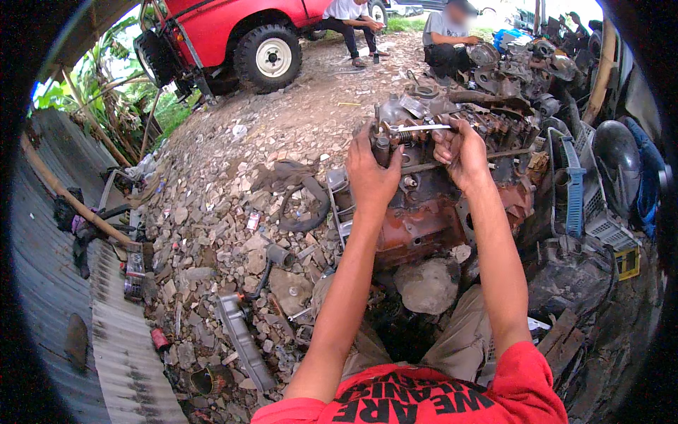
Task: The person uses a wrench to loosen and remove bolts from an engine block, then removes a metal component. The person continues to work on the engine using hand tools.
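Note:
A greasy engine with a rusty red block stands in front of me, springs and rocker parts exposed along its top. My right hand has its fingers closed round one end of a shiny, slim wrench, which lies level across the near end of the engine's top. At the wrench's other end, my left hand curls its thumb and fingers about the top parts, beside a dark upright cylinder. What the left fingertips grip is partly hidden.
Stony ground holds a long metal cover, a black hose and a large stone between my legs. Crates and engine parts crowd the right. Two people sit ahead, near a red vehicle. Corrugated sheeting borders the left.

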Available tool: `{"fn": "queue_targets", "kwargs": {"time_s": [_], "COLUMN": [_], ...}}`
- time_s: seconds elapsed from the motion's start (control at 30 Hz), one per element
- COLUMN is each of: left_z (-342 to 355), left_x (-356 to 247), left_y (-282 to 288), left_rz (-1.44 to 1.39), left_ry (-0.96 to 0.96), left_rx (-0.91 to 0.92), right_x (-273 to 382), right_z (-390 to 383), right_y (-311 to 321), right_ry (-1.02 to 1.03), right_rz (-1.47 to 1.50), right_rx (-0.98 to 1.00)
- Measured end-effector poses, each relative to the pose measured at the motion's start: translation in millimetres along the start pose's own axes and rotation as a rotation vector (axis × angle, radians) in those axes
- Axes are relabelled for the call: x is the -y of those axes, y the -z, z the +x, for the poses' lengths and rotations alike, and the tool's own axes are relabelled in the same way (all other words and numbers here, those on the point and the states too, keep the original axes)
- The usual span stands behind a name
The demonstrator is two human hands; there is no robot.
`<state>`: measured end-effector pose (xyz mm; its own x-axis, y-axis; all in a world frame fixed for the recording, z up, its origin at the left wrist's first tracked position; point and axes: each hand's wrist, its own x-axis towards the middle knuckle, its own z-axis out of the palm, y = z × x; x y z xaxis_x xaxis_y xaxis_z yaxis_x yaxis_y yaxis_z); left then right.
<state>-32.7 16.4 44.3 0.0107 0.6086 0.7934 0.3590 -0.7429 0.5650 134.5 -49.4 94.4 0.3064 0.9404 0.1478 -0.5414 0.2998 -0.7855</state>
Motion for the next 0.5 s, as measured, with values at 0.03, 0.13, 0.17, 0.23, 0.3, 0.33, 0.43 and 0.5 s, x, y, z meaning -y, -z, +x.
{"fn": "queue_targets", "kwargs": {"time_s": [0.03,0.13,0.17,0.23,0.3,0.33,0.43,0.5], "left_z": [0,1,1,1,1,0,-1,-1], "left_x": [-1,-5,-3,-1,-6,-8,-2,-1], "left_y": [2,5,5,3,2,2,3,1], "left_rz": [-0.004,0.004,0.002,-0.006,0.004,0.009,0.051,0.029], "left_ry": [0.005,0.016,-0.002,-0.038,-0.009,0.008,0.001,-0.006], "left_rx": [0.004,0.018,0.008,-0.014,-0.002,0.003,-0.026,-0.029], "right_x": [3,16,18,20,20,17,11,15], "right_z": [-1,9,10,11,10,6,8,15], "right_y": [-7,-4,-6,-4,-4,-6,-14,-13], "right_ry": [0.002,-0.058,-0.059,-0.06,-0.04,-0.023,-0.027,-0.06], "right_rz": [-0.05,-0.165,-0.179,-0.213,-0.236,-0.243,-0.24,-0.309], "right_rx": [-0.068,-0.049,-0.037,-0.018,-0.023,-0.036,-0.064,-0.095]}}
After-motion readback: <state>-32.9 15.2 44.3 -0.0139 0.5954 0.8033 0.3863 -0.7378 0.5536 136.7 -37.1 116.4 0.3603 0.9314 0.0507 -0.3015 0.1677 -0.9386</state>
